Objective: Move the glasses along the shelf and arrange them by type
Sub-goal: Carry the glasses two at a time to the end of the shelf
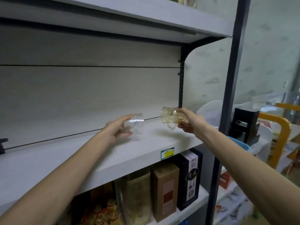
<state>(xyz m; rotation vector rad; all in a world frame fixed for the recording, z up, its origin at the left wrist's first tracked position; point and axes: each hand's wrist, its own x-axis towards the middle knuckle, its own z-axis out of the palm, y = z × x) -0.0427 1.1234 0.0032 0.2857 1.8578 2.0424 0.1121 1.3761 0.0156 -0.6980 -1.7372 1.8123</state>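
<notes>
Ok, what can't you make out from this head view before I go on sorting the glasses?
- Clear glass: its base, covered by the left hand.
- Amber handled glass: its lower part, wrapped by the right hand.
- Whether either glass touches the shelf: cannot tell from this angle.
- Shelf's left stretch: cut off by the frame edge.
- Price label: text too small.
- Top shelf items: cropped by the upper edge.

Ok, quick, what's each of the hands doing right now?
Left hand: closed around a clear glass, tilted over the shelf.
Right hand: closed around an amber handled glass, tipped sideways above the shelf.
</notes>
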